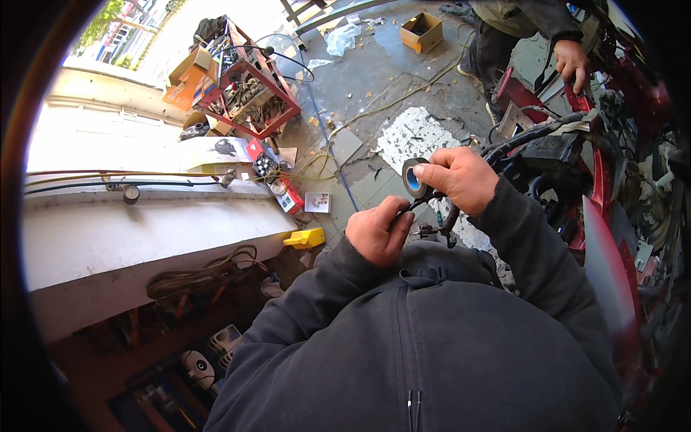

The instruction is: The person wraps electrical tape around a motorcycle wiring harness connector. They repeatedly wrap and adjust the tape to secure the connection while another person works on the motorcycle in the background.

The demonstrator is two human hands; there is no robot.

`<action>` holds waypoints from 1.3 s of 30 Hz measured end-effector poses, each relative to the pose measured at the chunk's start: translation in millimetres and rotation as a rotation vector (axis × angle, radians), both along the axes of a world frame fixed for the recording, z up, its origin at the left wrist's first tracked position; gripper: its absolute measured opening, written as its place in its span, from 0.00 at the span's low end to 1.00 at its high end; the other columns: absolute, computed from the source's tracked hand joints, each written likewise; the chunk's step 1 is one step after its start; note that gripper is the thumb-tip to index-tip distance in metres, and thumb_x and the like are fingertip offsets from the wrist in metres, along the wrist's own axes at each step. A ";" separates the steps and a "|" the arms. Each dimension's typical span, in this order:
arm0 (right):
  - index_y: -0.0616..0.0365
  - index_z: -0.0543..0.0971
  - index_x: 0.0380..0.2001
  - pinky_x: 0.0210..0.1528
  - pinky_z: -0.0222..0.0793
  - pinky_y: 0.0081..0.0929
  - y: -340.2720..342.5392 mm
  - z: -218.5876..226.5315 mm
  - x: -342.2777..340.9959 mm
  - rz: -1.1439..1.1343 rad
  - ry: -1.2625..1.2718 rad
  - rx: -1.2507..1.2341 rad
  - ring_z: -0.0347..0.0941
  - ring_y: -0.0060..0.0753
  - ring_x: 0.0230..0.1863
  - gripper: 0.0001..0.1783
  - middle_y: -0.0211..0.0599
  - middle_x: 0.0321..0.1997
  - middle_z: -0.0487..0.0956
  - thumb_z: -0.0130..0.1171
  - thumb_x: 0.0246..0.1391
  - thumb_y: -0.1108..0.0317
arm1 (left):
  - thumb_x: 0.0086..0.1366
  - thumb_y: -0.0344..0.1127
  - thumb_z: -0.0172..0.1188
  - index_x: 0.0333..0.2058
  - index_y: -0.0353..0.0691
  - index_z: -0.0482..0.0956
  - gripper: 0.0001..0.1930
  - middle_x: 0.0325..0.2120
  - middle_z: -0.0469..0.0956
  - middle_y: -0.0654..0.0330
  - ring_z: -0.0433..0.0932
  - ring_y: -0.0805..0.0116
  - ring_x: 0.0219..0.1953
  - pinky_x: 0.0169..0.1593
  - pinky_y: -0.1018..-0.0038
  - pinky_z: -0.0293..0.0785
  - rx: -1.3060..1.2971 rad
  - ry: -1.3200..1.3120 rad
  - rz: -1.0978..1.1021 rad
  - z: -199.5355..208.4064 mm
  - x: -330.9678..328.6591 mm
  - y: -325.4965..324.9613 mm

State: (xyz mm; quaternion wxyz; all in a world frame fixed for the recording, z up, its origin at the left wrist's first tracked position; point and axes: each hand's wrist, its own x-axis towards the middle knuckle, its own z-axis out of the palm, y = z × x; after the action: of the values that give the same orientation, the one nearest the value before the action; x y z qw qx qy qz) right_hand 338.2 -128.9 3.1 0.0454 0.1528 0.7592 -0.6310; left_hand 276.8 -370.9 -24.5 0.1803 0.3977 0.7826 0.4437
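In front of my chest, my right hand (pixel 464 178) grips a roll of black electrical tape (pixel 415 178) with a blue core, its thumb laid across the ring. Just below and to the left, my left hand (pixel 378 232) pinches a dark wire (pixel 410 207) between thumb and fingers. The wire runs toward the tape roll. Close under my right hand hangs a black wiring harness end (pixel 432 230) with connectors. How far the tape goes round the wire is too small to tell.
A red vehicle body (pixel 601 173) with exposed wiring stands on my right, where another person's hand (pixel 572 65) rests. A red tool cart (pixel 252 93), a cardboard box (pixel 421 32) and a white counter (pixel 158 230) are around. A yellow cable (pixel 389 106) crosses the floor.
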 end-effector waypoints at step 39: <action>0.64 0.84 0.54 0.43 0.77 0.31 -41.4 -45.1 83.5 -0.118 -0.058 -0.189 0.79 0.24 0.37 0.13 0.34 0.35 0.85 0.67 0.72 0.68 | 0.80 0.34 0.66 0.43 0.32 0.84 0.09 0.31 0.81 0.60 0.75 0.73 0.35 0.42 0.71 0.74 -0.015 -0.441 -0.100 9.8 5.8 10.6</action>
State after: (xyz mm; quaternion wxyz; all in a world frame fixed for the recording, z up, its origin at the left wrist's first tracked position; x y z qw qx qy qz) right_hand 421.7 -170.3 -41.9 0.0444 0.2102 0.6844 -0.6967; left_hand 282.7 -360.3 -14.7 0.3719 0.3279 0.7067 0.5047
